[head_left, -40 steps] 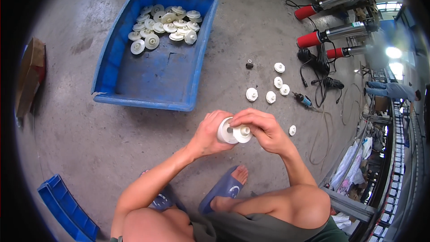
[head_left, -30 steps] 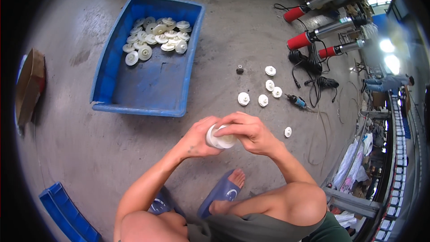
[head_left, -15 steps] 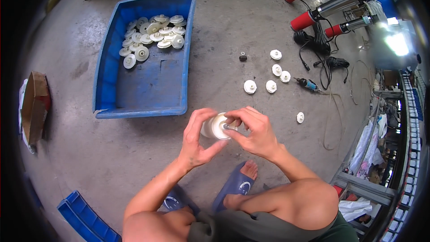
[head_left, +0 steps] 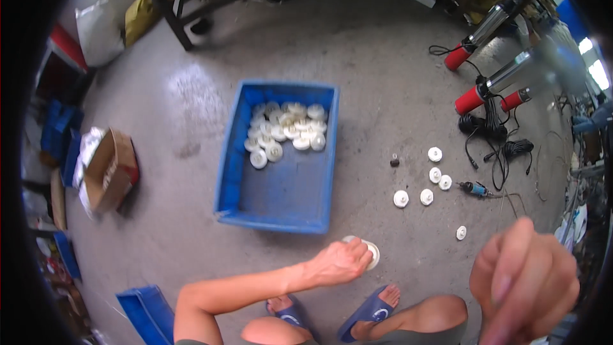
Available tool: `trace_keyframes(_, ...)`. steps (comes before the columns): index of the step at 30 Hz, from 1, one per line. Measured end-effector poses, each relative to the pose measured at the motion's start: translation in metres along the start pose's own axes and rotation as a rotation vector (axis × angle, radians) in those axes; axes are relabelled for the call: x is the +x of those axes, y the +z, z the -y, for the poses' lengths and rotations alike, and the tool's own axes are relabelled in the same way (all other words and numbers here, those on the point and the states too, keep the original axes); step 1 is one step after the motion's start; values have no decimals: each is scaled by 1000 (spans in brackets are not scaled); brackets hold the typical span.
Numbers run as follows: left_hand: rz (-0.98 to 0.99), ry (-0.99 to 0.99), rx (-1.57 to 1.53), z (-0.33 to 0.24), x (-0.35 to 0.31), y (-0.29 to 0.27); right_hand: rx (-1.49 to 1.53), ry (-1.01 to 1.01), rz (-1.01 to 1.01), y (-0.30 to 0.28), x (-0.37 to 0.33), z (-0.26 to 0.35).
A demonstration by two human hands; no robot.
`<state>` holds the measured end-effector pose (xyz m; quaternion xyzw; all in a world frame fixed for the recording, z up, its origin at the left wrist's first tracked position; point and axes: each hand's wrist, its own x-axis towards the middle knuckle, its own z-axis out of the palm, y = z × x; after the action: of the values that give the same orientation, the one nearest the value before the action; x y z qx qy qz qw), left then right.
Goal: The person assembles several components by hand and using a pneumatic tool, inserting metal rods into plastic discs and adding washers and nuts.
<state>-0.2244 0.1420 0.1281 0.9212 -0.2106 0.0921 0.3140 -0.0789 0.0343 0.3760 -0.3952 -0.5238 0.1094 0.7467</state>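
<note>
Nearest the camera is the right hand, one blurred fist with its fingers curled in; whether they pinch anything, I cannot tell. Beyond it, the left hand has its fingers closed over one white round part, which is held above the floor, on the near side of the blue tray. Two feet in two purple-blue slippers are below, and one blue bin lies at the lower left.

Farther out, six white knobbed pieces lie on the floor to the right, two of them side by side. Near them are one power driver and one small dark piece. The one blue tray holds roughly two dozen white discs, overlapping too much for an exact count. One cardboard box stands left of it. At the far right are three red-ended metal cylinders, with black cables beside them.
</note>
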Motion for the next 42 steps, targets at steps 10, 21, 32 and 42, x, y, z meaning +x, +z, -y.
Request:
trace_keyframes(10,-340,-80,-111,-160,65,-359,162,-2,-220,159,337,203)
trace_keyframes(21,-513,-717,124,-383,-12,-808,618,-488,53,316,712,412)
trace_keyframes(32,-805,-1201,611,-292,-147,-934,-427,677,286,298,631,55)
trace_keyframes(42,-899,-1356,741,-71,-183,-1156,-651,596,829,382,805,-173)
